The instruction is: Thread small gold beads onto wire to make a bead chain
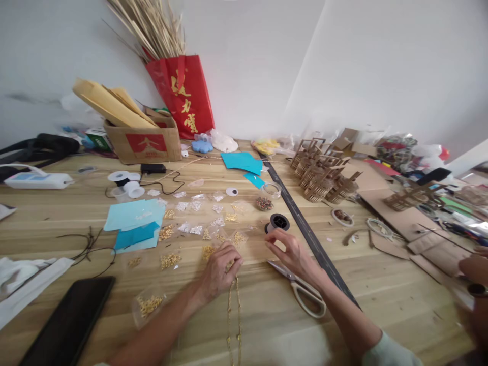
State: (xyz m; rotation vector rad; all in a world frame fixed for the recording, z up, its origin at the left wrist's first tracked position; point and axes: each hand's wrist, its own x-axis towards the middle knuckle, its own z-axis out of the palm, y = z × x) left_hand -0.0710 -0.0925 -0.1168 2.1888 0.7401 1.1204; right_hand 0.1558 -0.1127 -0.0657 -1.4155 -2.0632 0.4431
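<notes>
A thin gold bead chain (239,310) hangs in two strands below my left hand (222,269). The fingers of that hand are closed on its upper end, which is hidden by them. To the right, my right hand (292,252) has thumb and forefinger brought together; anything between them is too fine to make out. A dark spool of thread (279,222) lies just beyond its fingertips. Scissors (303,292) with pale handles rest under my right forearm. Small bags of gold beads (170,261) and silver pieces (195,230) are spread ahead and left of my left hand.
A phone (70,320) and blue cards (137,234) lie on the left. A cardboard box (145,145) and red bag (190,96) stand behind. Small woven baskets (318,178) are grouped right of a dark strip (312,236). Another person's hand (475,267) shows at the right edge.
</notes>
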